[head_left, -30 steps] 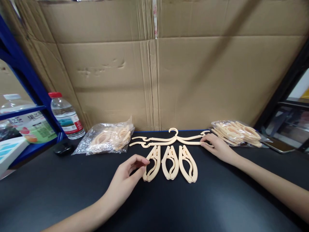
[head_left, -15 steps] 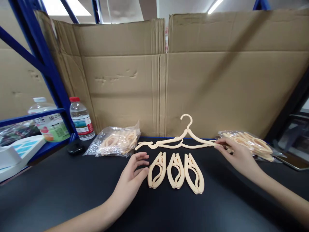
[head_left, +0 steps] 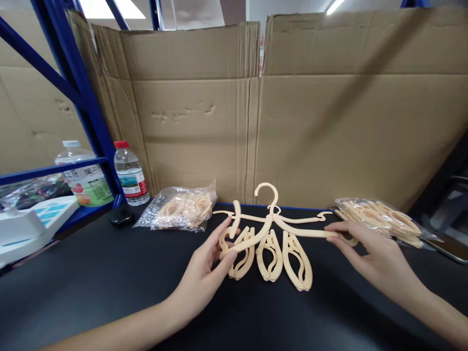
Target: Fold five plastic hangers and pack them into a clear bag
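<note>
My left fingers [head_left: 223, 239] are pinched on the left arm tip of the unfolded hanger [head_left: 272, 225], thumb under and fingertips over it. My right fingers [head_left: 338, 239] are closed on the opposite arm tip. Both hands grip the same piece; neither is free.

Left hand [head_left: 204, 273] comes in from the near edge of the bench [head_left: 109, 292], right hand [head_left: 380, 258] from the near right corner.

The hanger is lifted off the bench between the two hands, near the middle of the far edge. Its long axis runs left to right, roughly along that edge, with the hook pointing up and away toward the cardboard wall [head_left: 310, 126]. A second spread hanger [head_left: 310, 218] appears to lie flat just behind it; where the two overlap I cannot separate them with certainty.

Directly below and just nearer than the held piece, three folded hangers [head_left: 272, 253] lie side by side, their long axes running from far to near. My left fingertips are just beside the leftmost one, possibly touching; I cannot tell.

Left bag of hangers [head_left: 183, 212] lies toward the far left, right bag of hangers [head_left: 380, 219] at the far right, just beyond the right hand. Of the two hands, the left is nearer the folded row.
</note>
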Available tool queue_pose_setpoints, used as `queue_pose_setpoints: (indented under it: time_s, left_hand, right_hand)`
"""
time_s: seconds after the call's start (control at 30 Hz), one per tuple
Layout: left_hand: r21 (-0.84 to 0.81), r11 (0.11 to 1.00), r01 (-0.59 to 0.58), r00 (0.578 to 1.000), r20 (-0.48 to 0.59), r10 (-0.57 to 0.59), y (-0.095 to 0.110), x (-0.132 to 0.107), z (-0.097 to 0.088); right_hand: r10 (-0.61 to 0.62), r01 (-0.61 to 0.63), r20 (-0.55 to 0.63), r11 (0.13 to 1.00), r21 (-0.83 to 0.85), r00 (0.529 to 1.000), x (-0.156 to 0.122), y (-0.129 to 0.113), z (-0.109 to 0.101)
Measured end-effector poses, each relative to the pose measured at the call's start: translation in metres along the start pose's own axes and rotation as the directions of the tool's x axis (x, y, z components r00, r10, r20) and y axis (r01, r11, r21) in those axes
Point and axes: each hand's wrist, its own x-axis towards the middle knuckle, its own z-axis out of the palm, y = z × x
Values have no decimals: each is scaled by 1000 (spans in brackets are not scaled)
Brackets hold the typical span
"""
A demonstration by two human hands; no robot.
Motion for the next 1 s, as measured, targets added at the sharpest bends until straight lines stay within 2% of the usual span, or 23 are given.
queue_pose_setpoints:
  time_s: [0.17, 0.33, 0.47, 0.7, 0.83, 0.93, 1.0]
  left_hand:
    - [88, 996, 12, 999, 35, -15, 2, -2, 1]
    - [11, 999, 34, 999, -8, -34, 7, 0, 3]
    - [-47, 997, 54, 997, -58, -57, 9, 0, 4]
    - [-47, 995, 91, 994, -55, -94, 8, 0, 6]
    - [-55, 993, 104, 993, -50, -106, 8, 0, 6]
    - [-58, 993, 106, 993, -46, -109, 9, 0, 6]
    - [-60, 993, 103, 993, -50, -106, 10, 0, 6]
  right_hand:
    - [-40, 40, 23, 999, 10, 999, -2, -4, 1]
    - [-161, 161, 46, 987, 2, 986, 3, -1, -1]
    - [-241, 245, 48, 958, -150, 969, 2, 4, -5]
    - [-313, 327, 104, 853, -406, 944, -5, 6, -8]
    - [-264, 293, 129, 815, -500, 956, -6, 1, -10]
    - [-192, 230, 128, 863, -449, 973, -5, 1, -10]
    - [-155, 184, 109, 918, -352, 982, -4, 1, -7]
